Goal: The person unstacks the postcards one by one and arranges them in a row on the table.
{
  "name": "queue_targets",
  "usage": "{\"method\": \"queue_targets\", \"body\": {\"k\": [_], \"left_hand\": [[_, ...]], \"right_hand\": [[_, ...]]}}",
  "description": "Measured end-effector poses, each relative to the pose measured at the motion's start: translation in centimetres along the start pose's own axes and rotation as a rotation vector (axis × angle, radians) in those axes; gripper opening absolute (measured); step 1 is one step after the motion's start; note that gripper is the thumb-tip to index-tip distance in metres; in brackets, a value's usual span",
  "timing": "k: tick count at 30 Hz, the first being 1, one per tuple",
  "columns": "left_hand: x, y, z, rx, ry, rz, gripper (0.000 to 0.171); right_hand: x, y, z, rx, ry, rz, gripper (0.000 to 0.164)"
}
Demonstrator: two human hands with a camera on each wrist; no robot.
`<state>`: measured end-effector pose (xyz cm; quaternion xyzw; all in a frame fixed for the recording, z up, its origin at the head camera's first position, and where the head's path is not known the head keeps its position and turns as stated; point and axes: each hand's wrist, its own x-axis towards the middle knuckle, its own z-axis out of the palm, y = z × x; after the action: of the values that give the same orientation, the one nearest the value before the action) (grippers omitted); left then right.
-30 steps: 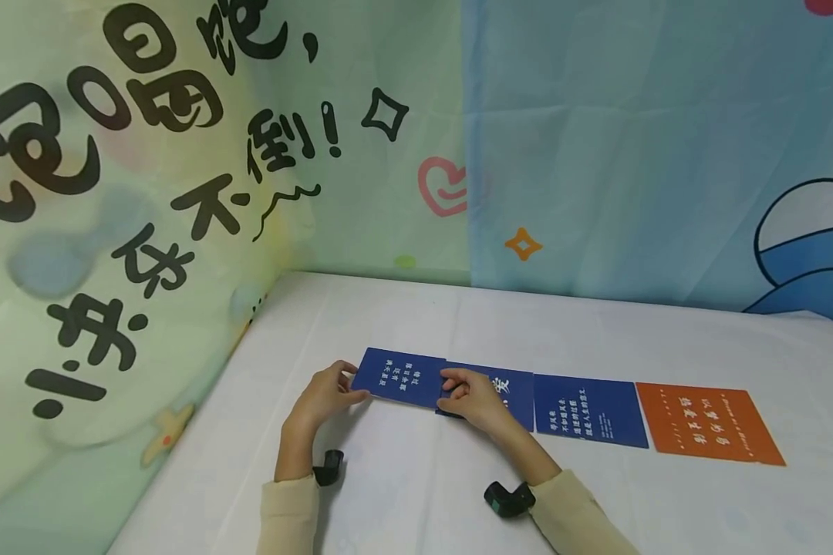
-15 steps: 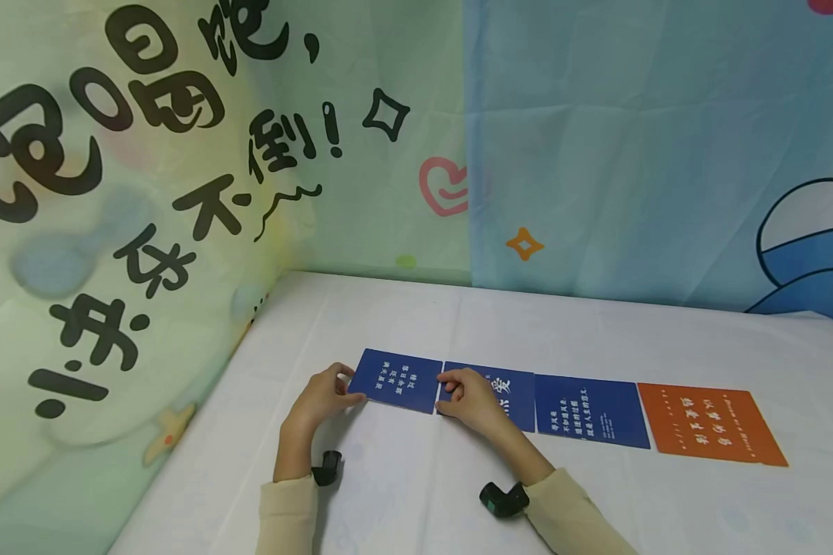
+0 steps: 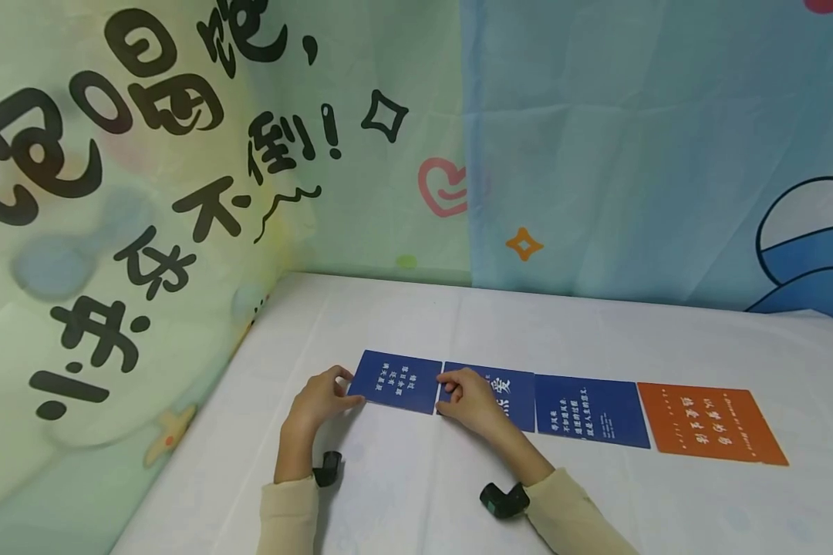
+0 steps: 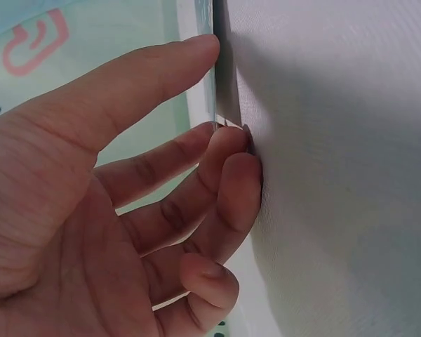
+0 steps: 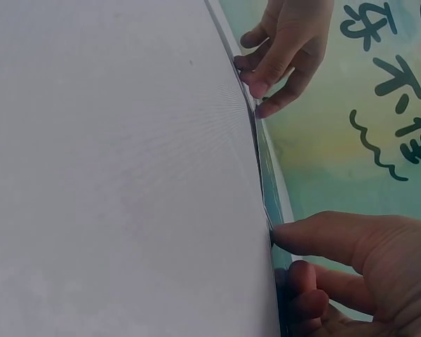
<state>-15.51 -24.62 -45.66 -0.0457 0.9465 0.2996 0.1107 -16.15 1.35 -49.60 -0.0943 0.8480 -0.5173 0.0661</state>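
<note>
A row of printed cards lies on the white-covered table. The leftmost blue card has my left hand at its left edge, holding it between thumb and fingers. My right hand grips the same card's right edge with thumb and forefinger, over the seam with the second blue card, and covers part of that one. In the left wrist view the left thumb touches the card's thin edge. The right wrist view shows the right thumb at the card edge, the other fingers curled.
To the right in the row come a third blue card and an orange card. The white tablecloth spreads around them. Printed curtains hang behind the table and along its left side.
The leftmost card's right end overlapped the second card; it has shifted slightly left and now lies beside it with a narrow seam. The right hand moved slightly left; over the last half second little changed.
</note>
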Motion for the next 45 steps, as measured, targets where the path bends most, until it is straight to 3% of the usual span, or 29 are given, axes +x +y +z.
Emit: {"method": "queue_targets", "body": {"k": [11,24,32,39,45], "left_hand": [[-0.02,-0.21,-0.07,0.007,0.015,0.010,0.040],[0.16,-0.14,0.04,0.005,0.008,0.004,0.038],[0.46,-0.31,-0.01,0.014,0.003,-0.007,0.033],[0.40,-0.43,-0.07,0.018,0.005,-0.004,0.027],[0.20,-0.66,-0.41,0.016,0.039,0.003,0.032]], "right_hand": [[-0.18,-0.20,-0.02,-0.014,-0.004,-0.032,0.034],[0.12,-0.31,-0.38,0.060,-0.023,0.000,0.035],[-0.36,-0.15,-0.79,0.108,-0.011,-0.123,0.027],[0.00,0.07,-0.62,0.122,-0.006,-0.015,0.028],[-0.05,-0.09,-0.75,0.131,-0.013,-0.010,0.026]]}}
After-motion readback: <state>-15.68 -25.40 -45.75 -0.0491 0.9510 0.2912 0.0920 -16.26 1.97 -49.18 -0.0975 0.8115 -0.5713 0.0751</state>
